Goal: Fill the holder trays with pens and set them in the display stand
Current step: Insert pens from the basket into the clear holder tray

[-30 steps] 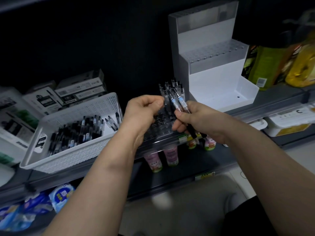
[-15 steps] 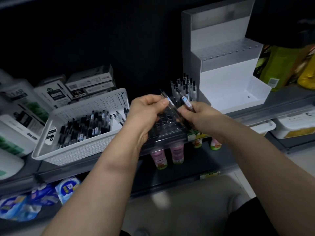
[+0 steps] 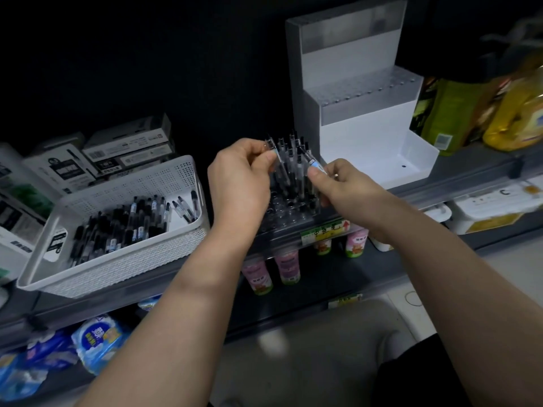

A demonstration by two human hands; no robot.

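A clear holder tray point(image 3: 289, 215) sits at the shelf's front edge, with several pens point(image 3: 293, 163) standing upright in its back rows. My left hand point(image 3: 239, 183) pinches a clear pen point(image 3: 274, 155) above the tray's left side. My right hand point(image 3: 342, 186) grips another pen point(image 3: 313, 163) with a blue label, tilted over the tray's right side. The white stepped display stand point(image 3: 358, 113) rises just behind and right of the tray, its bottom bay bare. A white perforated basket point(image 3: 117, 230) to the left holds several loose pens.
Boxes of stationery point(image 3: 126, 151) are stacked behind the basket. Green and yellow packages point(image 3: 482, 113) stand right of the stand. Small pink bottles point(image 3: 286, 267) line the shelf below, blue packs point(image 3: 94, 345) lie lower left, and white tubs point(image 3: 487, 210) sit at right.
Both hands have risen a little over the tray. The left hand has taken one pen out of the bunch and now holds it apart, nearer upright. The view shifted slightly.
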